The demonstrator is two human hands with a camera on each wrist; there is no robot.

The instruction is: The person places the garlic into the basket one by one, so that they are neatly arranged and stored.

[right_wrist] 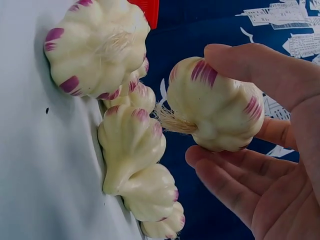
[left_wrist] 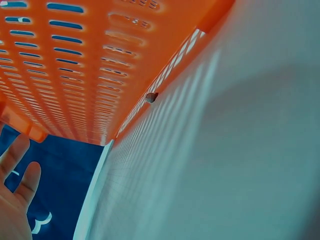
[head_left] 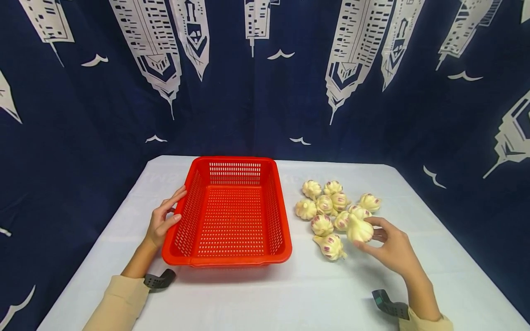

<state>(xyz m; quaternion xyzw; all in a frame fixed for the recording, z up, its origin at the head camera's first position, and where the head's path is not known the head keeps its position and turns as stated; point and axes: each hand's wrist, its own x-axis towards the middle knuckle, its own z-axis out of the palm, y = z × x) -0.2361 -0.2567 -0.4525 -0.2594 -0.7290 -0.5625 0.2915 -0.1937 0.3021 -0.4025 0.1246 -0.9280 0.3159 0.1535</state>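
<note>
A garlic bulb, cream with purple streaks, is pinched between the thumb and fingers of my right hand. In the right wrist view the held garlic bulb is off the table, its root tuft pointing left. Just beyond it lies a cluster of several more garlic bulbs. My left hand rests against the left rim of a red plastic basket, fingers extended along it. From the left wrist view, the slotted basket wall fills the upper left, with the left hand at its edge.
The white-covered table carries the basket at left and the garlic at right. A dark blue cloth with white building prints hangs behind it. Dark wrist straps show on the left wrist and right wrist.
</note>
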